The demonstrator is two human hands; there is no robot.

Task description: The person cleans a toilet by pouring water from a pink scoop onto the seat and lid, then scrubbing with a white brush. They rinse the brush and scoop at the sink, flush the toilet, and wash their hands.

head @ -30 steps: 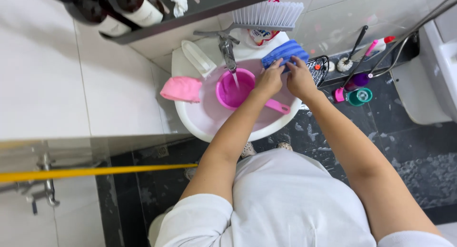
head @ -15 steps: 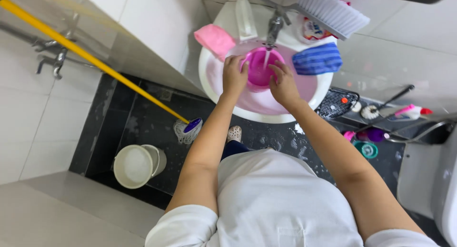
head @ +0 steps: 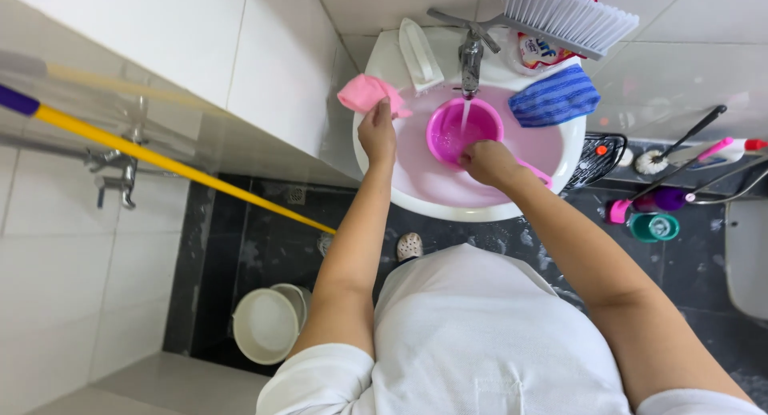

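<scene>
White sink (head: 448,203) in a tiled bathroom, tap running.
Our right hand (head: 486,161) grips the pink scoop (head: 464,131); our left hand (head: 378,133) pinches the pink cloth (head: 364,93).

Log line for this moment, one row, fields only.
left hand: on pink cloth | right hand: holding pink mug | tap: running into mug | sink

Glossy plastic scoop (head: 462,129) — shiny metal tap (head: 471,59) — soft pink cloth (head: 366,93)

Above the sink (head: 416,193), the white brush (head: 572,15) runs off the top edge. The right hand (head: 486,161) covers the pink scoop's (head: 462,129) near rim. The yellow pole's (head: 168,165) end leaves the left edge.
</scene>
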